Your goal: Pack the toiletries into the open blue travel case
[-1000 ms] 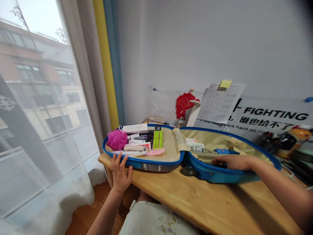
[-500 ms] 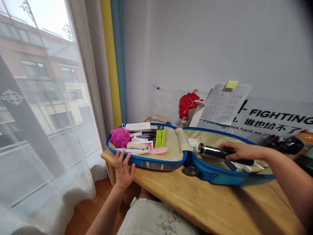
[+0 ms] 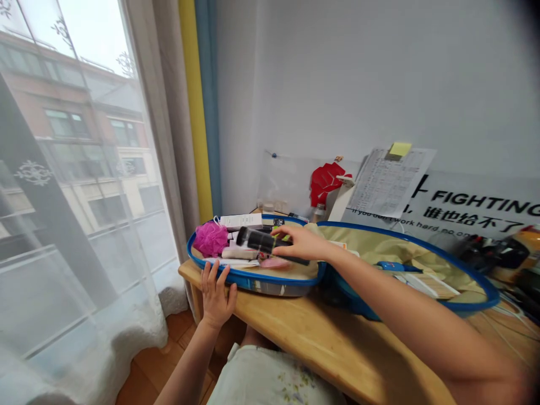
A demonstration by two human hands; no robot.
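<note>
Head view, as I watch it remotely: right hand, fingers closed narrowly around a black tube, holding it above the left shell of the open blue suitcase, over packed toiletries beside a pink sponge; left hand, fingers spread wide, at the suitcase's front rim, above a wooden table

Bare right forearm, bare left hand; pale garment, small floral print.
</note>
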